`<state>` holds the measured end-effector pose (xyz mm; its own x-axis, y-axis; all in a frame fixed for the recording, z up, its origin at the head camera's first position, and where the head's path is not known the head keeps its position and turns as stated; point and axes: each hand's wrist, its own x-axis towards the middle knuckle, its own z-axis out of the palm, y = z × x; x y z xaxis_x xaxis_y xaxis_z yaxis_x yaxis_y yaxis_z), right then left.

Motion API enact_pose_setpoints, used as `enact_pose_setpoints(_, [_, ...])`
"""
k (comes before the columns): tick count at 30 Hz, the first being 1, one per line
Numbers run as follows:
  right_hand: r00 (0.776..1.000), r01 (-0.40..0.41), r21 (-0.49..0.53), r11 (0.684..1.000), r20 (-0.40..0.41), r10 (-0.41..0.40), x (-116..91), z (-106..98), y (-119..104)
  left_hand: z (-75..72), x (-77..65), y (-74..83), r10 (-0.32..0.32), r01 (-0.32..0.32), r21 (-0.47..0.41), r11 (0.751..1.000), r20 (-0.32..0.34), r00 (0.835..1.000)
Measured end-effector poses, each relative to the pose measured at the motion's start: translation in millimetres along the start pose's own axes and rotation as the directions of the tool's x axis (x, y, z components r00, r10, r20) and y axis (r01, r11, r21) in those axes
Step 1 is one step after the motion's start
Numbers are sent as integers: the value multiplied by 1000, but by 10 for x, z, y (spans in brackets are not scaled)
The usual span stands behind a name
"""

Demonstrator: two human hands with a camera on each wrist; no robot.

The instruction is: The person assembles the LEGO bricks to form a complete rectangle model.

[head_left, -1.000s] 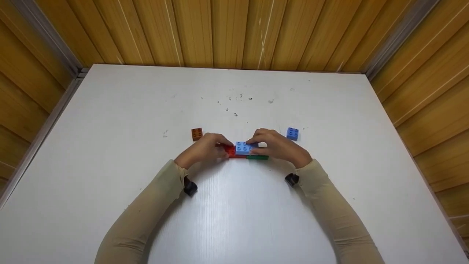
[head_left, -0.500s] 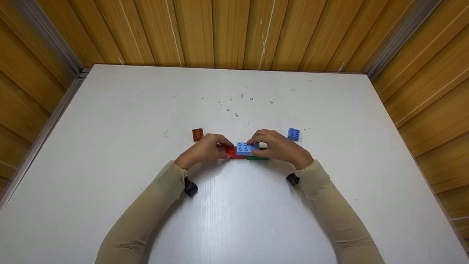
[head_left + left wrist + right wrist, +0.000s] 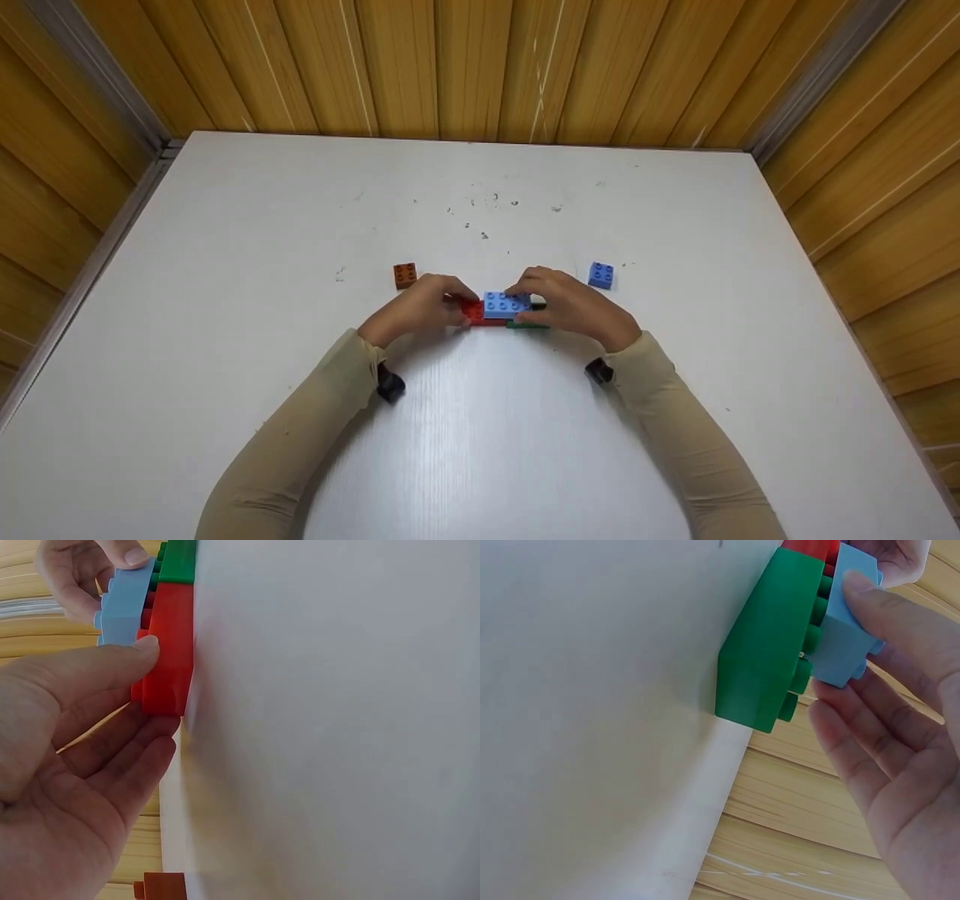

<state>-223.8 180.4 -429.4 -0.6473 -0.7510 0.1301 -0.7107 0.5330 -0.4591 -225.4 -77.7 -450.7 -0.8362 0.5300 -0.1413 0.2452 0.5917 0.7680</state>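
Note:
A red brick [image 3: 171, 652] and a green brick [image 3: 769, 645] stand end to end on the white table. My left hand [image 3: 420, 304] grips the outer end of the red brick, thumb on its near side and fingers behind. Above the joint, a light blue brick [image 3: 499, 306] spans both bricks. My right hand [image 3: 568, 300] pinches this light blue brick between thumb and fingers. Green studs show below the light blue brick in the right wrist view, with its underside right at their tops.
A small brown brick [image 3: 404, 275] lies behind the left hand, and a small blue brick [image 3: 601, 274] behind the right. The white table [image 3: 480, 420] ends at wood-patterned walls [image 3: 472, 67] at the back and sides.
My right hand has shifted very slightly on the light blue brick, and more of its studs show. The left hand keeps its hold on the red brick.

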Motion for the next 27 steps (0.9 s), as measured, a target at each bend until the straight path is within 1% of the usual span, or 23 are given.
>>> enact_pose_setpoints(2, [1000, -1, -2, 1000, -3, 1, -2, 4, -1, -5, -1, -6, 7, -7, 1, 1000, 3, 1000])
enact_pose_setpoints(9, [1000, -5, 23, 1000, 3, 5, 0, 4, 9, -21, -8, -32, 102, -102, 6, 995, 5, 995])
enact_pose_setpoints(12, [1000, -8, 17, 1000, 14, 7, 3, 1, 22, -16, -5, -35, 100, -100, -4, 995, 6, 995])
enact_pose_setpoints(16, [1000, -5, 26, 1000, 17, 5, -4, -17, 23, -10, -10, -23, 73, -73, -15, 997, 6, 997])
enact_pose_setpoints(19, [1000, -19, 40, 999, 25, 18, -9, -32, 12, -8, -13, -19, 58, -58, -15, 998, 4, 998])
enact_pose_setpoints(23, [999, -37, 39, 999, 39, 35, -10, -30, 3, -9, -14, -24, 62, -62, -3, 998, 3, 998])
enact_pose_setpoints(27, [999, -27, 34, 999, 35, 26, -13, -17, 13, -12, -16, -20, 67, -67, -4, 998, 6, 998])
